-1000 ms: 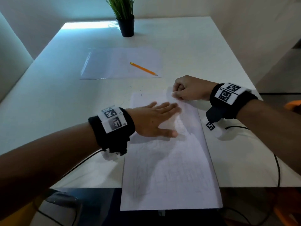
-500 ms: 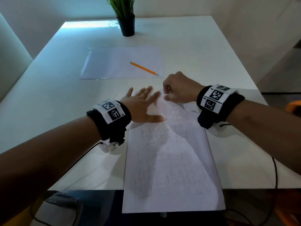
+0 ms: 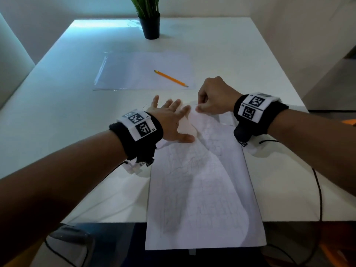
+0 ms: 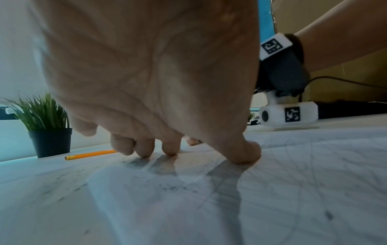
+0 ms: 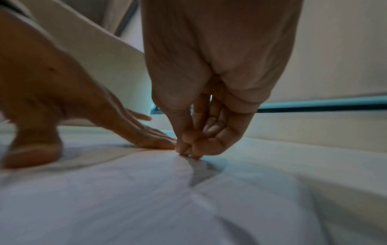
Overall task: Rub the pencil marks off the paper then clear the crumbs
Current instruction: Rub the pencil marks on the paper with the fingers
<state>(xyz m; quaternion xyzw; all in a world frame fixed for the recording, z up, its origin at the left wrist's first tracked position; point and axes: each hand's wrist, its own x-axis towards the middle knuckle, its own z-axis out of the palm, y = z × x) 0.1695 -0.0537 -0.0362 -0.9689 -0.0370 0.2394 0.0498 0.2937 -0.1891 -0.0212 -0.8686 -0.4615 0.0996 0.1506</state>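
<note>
A white paper (image 3: 204,189) covered in faint pencil scribbles lies lengthwise on the white table (image 3: 57,122), and its near end overhangs the front edge. My left hand (image 3: 173,122) lies open at the paper's far left corner with fingers spread, and its fingertips (image 4: 169,149) and thumb touch the surface. My right hand (image 3: 200,107) pinches the paper's far edge between thumb and fingertips (image 5: 188,152). The paper (image 5: 146,199) rises in a ridge from that pinch. Dark crumbs (image 4: 173,187) speckle the paper and the table near my left hand.
A yellow pencil (image 3: 170,78) lies on a clear plastic sleeve (image 3: 134,70) farther back. A potted plant (image 3: 151,26) stands at the far edge. A black cable (image 3: 317,189) trails over the table at the right.
My left hand slid from the middle of the paper away to its far left corner. The right hand shifted left with the far edge, and the paper buckled upward.
</note>
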